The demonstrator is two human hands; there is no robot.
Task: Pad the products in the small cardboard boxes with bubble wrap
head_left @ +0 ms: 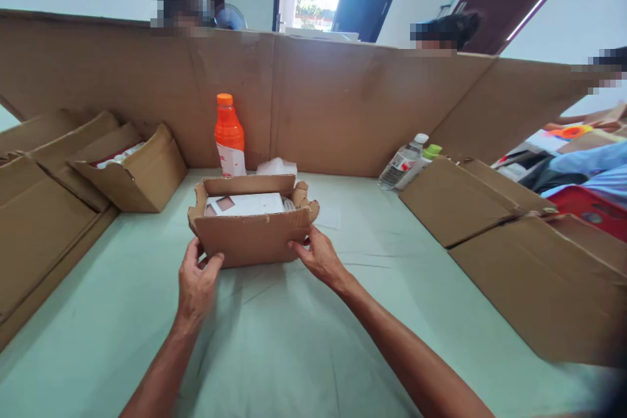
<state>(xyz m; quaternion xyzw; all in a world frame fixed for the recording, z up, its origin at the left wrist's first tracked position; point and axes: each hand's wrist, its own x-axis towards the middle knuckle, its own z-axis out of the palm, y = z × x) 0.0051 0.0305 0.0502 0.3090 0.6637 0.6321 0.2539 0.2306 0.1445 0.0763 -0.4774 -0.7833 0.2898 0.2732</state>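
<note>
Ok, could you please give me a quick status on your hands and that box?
Left hand and right hand both on the open cardboard box's front wall. White packet inside. Orange bottle stands behind it, apart.

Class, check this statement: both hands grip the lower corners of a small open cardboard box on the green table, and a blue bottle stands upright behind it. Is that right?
Not quite. The head view shows the bottle is orange, not blue. The rest holds: the left hand and right hand grip the lower corners of the small open cardboard box on the green table, and the bottle stands upright behind it.
</note>
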